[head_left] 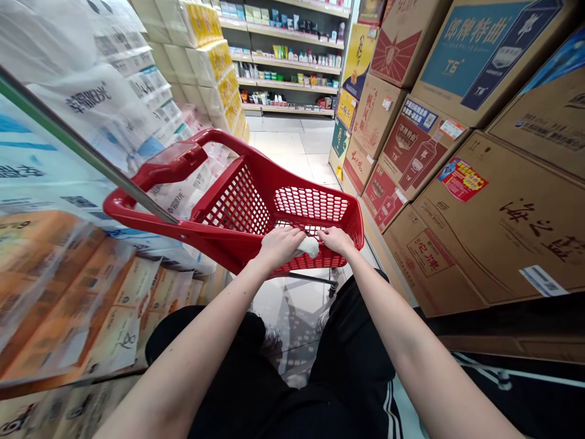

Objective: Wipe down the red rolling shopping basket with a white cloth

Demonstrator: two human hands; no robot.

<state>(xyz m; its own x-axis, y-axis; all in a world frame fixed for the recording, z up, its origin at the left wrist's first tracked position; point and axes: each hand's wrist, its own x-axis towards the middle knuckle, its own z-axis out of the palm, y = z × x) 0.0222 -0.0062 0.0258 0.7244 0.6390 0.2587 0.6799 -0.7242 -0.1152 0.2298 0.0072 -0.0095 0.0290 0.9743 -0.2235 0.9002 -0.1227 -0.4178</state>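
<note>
"Where's the red cart (219,250)?"
"Between stacked packs (105,91) and cartons (461,225), one end close to the cartons; open floor (283,143) lies beyond."
"Hands?"
"Left grip (284,242) holds a white cloth (309,246) at the near rim (242,239); right grip (337,239) bends over that rim, tightness unclear."

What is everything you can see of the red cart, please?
The red cart looks plastic, with rows of holes through its walls and inner panel, a handle at picture left, and a metal frame with a dark wheel below. It stands upright on the tiled floor, between stacked packs and cardboard boxes. The left hand, with a crumpled white bundle under it, and the right hand rest on its near rim.
</note>
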